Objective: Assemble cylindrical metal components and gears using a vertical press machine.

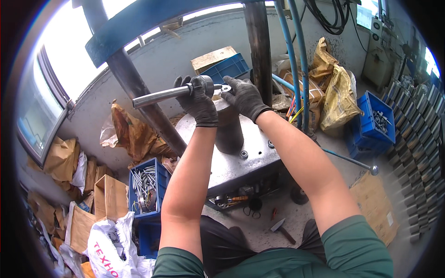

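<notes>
In a black glove, my left hand (pixel 199 104) grips a steel rod with a round eye end (pixel 160 97), its shaft pointing left and its head by my fingers. Also gloved in black, my right hand (pixel 248 98) pinches a small ring-shaped metal part (pixel 225 88) close to that head. Both hands are above a dark upright cylinder (pixel 230 132) standing on a pale metal press table (pixel 190 127). Small round metal rings (pixel 244 154) lie on the table beside the cylinder's base. My fingers partly hide the rod's head.
Press columns (pixel 258 46) rise behind my hands, under a blue crossbeam (pixel 153 21). A blue crate of metal pins (pixel 148 185) stands left; another blue crate of parts (pixel 378 118) is right. Stacked metal tubes (pixel 412 153) line the far right. A hammer (pixel 282 230) lies below.
</notes>
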### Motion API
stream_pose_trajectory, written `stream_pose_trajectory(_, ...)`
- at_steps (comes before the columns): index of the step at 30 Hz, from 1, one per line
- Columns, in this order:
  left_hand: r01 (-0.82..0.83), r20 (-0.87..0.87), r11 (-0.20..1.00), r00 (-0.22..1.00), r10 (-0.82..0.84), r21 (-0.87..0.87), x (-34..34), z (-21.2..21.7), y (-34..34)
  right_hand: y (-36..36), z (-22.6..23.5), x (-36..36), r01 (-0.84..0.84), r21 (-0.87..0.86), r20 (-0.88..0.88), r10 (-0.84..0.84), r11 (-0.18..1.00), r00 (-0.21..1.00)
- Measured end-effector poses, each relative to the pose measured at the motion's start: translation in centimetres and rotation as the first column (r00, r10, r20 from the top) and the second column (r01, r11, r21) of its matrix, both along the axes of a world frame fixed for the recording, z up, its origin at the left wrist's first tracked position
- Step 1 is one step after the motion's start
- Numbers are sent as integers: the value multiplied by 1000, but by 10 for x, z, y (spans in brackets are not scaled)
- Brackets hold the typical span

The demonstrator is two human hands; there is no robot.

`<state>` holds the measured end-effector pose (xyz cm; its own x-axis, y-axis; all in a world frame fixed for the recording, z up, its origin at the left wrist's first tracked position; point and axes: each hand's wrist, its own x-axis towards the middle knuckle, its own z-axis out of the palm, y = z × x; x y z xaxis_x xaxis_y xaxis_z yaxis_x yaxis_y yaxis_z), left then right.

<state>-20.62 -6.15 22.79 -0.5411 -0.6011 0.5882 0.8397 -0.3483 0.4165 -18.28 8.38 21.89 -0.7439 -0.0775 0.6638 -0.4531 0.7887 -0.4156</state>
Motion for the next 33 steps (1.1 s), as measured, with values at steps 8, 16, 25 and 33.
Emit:
stream_pose_trajectory(8, 35, 50, 998, 998, -32, -59, 7, 8, 2, -1, 3, -7, -23, 52, -74, 26, 998, 997)
stream_pose_trajectory(16, 394, 44, 879, 917, -398, -269, 8, 32, 12, 26, -22, 44, -185, -163, -126, 166, 969, 978)
stream_pose_trajectory(25, 291, 389, 825, 916, -94, -484, 18, 76, 10, 154, 27, 273, -193, 562, 65, 190, 804, 980)
stream_pose_trajectory(33, 455, 536, 734, 831, -148, -504, 6, 90, -16, 274, 22, 346, 5, 741, 173, -198, 672, 965)
